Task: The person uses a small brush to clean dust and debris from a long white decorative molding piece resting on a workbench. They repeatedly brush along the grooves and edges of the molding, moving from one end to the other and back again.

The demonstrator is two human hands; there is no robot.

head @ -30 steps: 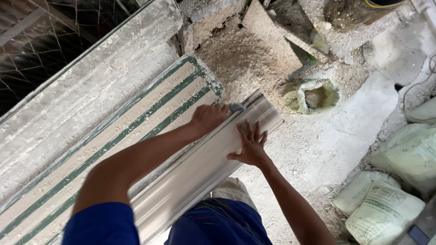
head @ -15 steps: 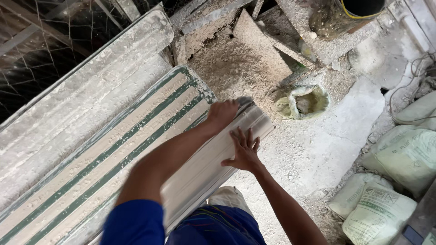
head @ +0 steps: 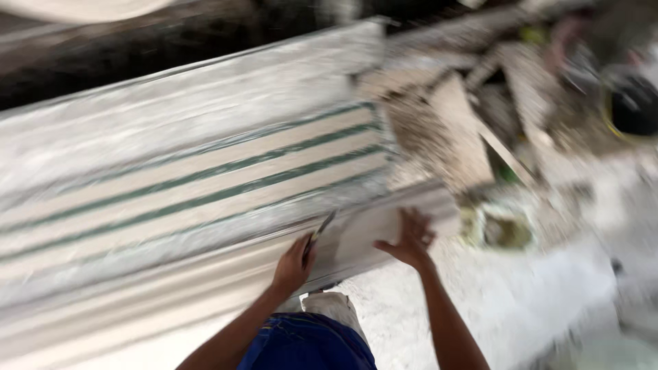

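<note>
Moulding strip [head: 205, 288], a long pale length of cast plaster with ridges along it, lies across the lower half of the head view, running from the 8 o'clock corner up toward the centre, its near end [head: 404, 219] just short of a rubble heap. Left hand [head: 293, 266] rests on the strip's upper edge and appears closed around a thin dark tool [head: 319, 231], perhaps a blade or pencil, whose tip points to 1 o'clock; the blur makes the grip hard to confirm. Right hand [head: 411, 240] lies open, fingers spread, flat on the strip's end face, steadying it. Behind, toward 10 o'clock, a wider panel with green stripes [head: 205, 178] lies parallel, and beyond it a grey dusty board [head: 205, 103]. At 2 o'clock sit broken slabs and debris [head: 466, 130], with a small bucket [head: 504, 229] at 3 o'clock on the white dusty floor [head: 521, 301]. By the look of it, the step is trimming or marking the strip's end; that work would call for a firm press from the open hand while the tool is drawn steadily along the edge.
</note>
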